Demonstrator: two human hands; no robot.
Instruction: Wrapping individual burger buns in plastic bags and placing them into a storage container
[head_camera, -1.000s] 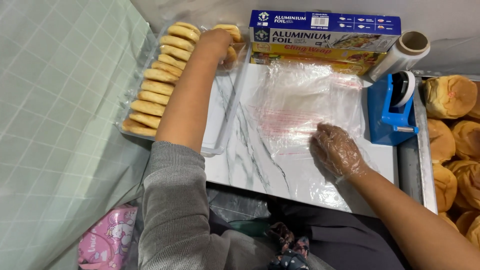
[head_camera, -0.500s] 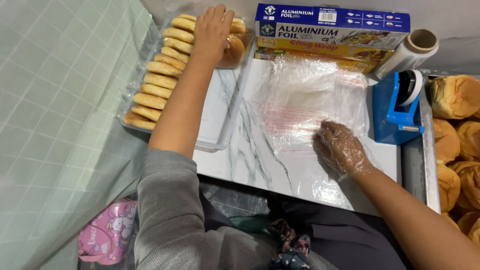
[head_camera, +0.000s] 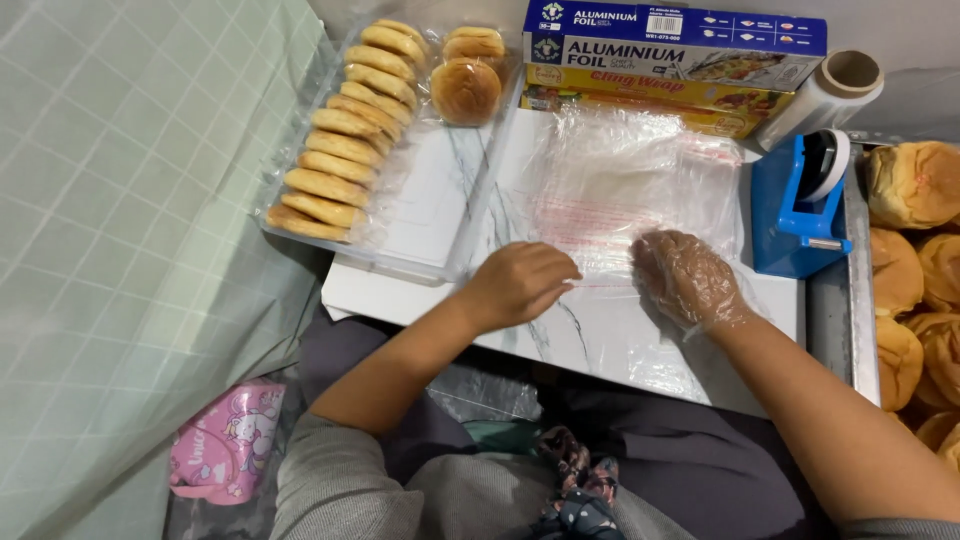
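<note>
Head camera view, looking down at two hands on a white marbled board (head_camera: 610, 335) resting across the person's lap. Left hand (head_camera: 522, 283), bare, lies with fingers curled loosely, fingertips pinching the near edge of a stack of clear plastic bags (head_camera: 625, 185); how firmly it grips cannot be told. Right hand (head_camera: 688, 278), in a thin see-through glove, presses flat with fingers spread on the same near edge, just beside the left hand. The bags lie at the middle of the board, reaching toward its far edge. Touching the far edge sit a blue box of foil (head_camera: 675, 45) and a yellow box of cling wrap (head_camera: 640, 92), with a roll of clear film (head_camera: 825, 98) leaning at the far right corner. A blue tape dispenser (head_camera: 797, 205) stands at the right edge. Over the far left corner lies a clear tray (head_camera: 420, 215) holding a row of flat golden buns (head_camera: 345, 135). Past the right edge, a metal tray (head_camera: 858, 330) holds more round buns (head_camera: 915, 185)
</note>
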